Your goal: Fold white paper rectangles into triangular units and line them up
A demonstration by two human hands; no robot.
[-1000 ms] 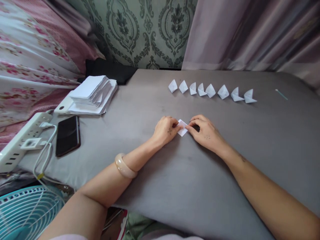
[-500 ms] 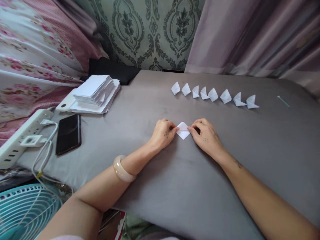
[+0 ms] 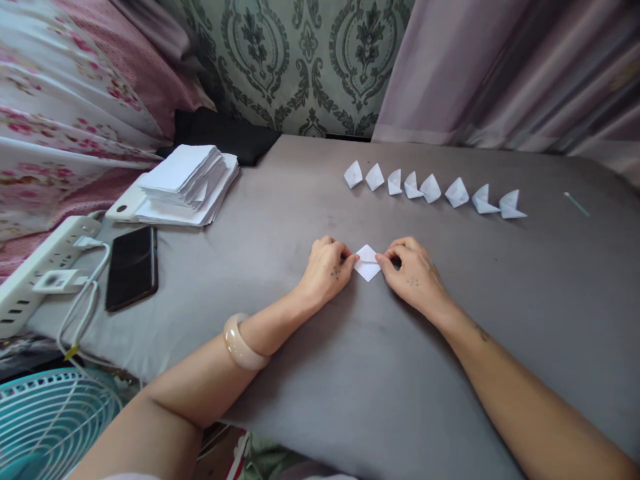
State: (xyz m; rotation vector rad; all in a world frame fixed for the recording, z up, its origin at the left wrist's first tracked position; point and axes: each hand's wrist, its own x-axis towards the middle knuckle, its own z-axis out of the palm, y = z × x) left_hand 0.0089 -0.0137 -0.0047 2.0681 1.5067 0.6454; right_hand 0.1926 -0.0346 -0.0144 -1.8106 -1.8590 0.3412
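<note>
Cut off by the frame at lower left: turquoise fan [image 3: 50,420], only part of the grille in view. Also cropped: white power strip [image 3: 43,267], with charger and cables. Mostly hidden beneath a stack of white paper [image 3: 180,177]: white object [image 3: 124,201] with a round dark mark, kind impossible to tell. At far right on the grey cloth-covered table [image 3: 425,380]: thin stick [image 3: 577,204] with pale tip, too small to identify. In the grip: one folded white paper diamond [image 3: 367,265], creased across the middle, between the two hands; pinched at its left corner by left hand [image 3: 327,270], at its right by right hand [image 3: 411,275]; both corners covered by fingertips, near and far points free. Beyond, well apart: row of eight folded paper pieces [image 3: 457,193].
</note>
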